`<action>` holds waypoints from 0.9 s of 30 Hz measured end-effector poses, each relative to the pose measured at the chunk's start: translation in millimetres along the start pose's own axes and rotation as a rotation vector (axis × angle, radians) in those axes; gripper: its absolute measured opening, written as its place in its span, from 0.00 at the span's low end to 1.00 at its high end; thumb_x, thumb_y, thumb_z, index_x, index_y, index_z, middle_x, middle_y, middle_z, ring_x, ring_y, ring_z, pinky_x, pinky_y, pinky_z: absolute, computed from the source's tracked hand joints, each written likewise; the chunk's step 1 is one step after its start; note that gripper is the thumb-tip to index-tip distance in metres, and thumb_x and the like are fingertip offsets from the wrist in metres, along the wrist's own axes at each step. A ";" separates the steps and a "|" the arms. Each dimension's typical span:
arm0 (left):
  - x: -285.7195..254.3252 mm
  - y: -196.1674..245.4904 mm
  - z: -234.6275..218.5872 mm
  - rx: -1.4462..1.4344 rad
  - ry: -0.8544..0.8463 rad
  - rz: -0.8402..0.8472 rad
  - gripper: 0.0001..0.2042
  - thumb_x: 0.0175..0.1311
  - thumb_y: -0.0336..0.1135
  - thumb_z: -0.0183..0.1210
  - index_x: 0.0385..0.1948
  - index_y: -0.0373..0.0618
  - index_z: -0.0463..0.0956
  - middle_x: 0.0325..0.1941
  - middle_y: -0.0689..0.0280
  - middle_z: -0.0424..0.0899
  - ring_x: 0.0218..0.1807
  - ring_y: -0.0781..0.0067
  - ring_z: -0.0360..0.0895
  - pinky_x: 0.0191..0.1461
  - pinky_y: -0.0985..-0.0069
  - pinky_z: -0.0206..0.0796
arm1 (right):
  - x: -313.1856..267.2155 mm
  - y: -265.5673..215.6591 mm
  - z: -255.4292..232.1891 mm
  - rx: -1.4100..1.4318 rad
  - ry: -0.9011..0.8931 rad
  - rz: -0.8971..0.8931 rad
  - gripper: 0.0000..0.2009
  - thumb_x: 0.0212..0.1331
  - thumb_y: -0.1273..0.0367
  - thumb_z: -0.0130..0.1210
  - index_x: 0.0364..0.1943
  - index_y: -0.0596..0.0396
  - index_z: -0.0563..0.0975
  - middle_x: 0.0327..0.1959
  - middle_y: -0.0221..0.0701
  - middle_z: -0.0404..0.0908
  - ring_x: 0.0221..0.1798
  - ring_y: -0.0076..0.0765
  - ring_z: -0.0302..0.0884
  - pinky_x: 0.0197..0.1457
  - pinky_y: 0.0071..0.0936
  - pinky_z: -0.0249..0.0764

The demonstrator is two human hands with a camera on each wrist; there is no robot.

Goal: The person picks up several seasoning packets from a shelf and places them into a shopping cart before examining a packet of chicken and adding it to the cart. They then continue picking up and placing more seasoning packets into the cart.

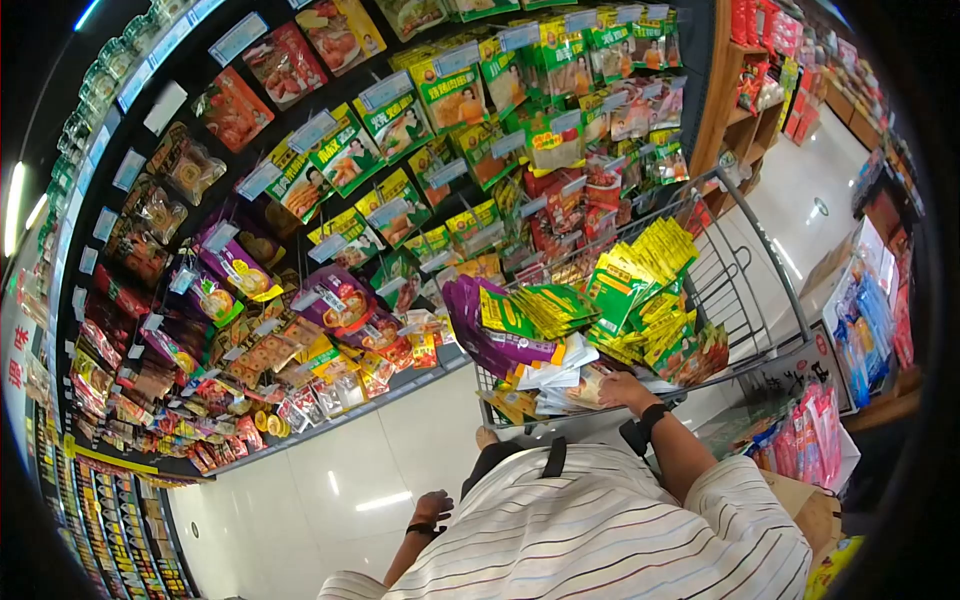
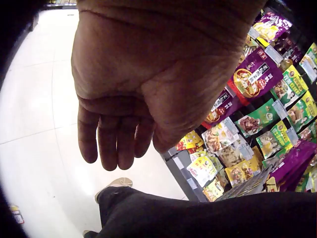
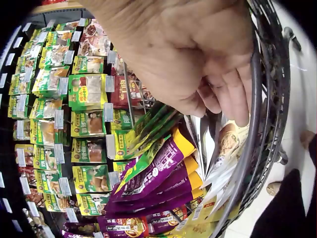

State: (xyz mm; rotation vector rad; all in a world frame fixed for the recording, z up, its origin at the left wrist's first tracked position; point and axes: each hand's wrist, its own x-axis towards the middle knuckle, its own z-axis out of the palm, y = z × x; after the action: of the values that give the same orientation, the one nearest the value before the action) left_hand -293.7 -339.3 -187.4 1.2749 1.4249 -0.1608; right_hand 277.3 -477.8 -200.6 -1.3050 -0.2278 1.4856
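My right hand [image 1: 628, 392] is at the near end of a wire shopping cart [image 1: 735, 255], just inside its rim. In the right wrist view its fingertips [image 3: 241, 118] touch the tops of upright white-backed food packets [image 3: 225, 148], fingers fairly straight and pointing down. Purple packets [image 3: 153, 178] with orange edges stand beside them. Further along the cart lie piles of yellow-and-green packets [image 1: 640, 285]. My left hand [image 1: 432, 507] hangs at my side over the floor, holding nothing. Its fingers [image 2: 106, 144] hang loosely in the left wrist view, palm showing.
A tall rack of hanging food packets [image 1: 345, 150] with price tags runs along the left and beyond the cart. On the right stand a box of blue packages [image 1: 860, 315] and pink packages [image 1: 812, 430]. Pale tiled floor [image 1: 330, 470] lies between rack and body.
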 end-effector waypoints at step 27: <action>-23.8 29.8 -12.5 -0.094 -0.042 -0.188 0.12 0.65 0.44 0.56 0.36 0.44 0.75 0.30 0.65 0.80 0.37 0.68 0.83 0.41 0.68 0.76 | -1.7 -65.8 47.0 -0.196 0.287 -0.035 0.10 0.62 0.64 0.56 0.40 0.55 0.77 0.37 0.33 0.81 0.37 0.29 0.84 0.34 0.27 0.80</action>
State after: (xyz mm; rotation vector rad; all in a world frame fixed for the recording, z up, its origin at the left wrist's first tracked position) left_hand -285.4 -332.5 -148.7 1.0550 1.4974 -0.2427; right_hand 277.6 -431.1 -134.6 -1.6453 -0.2108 1.2526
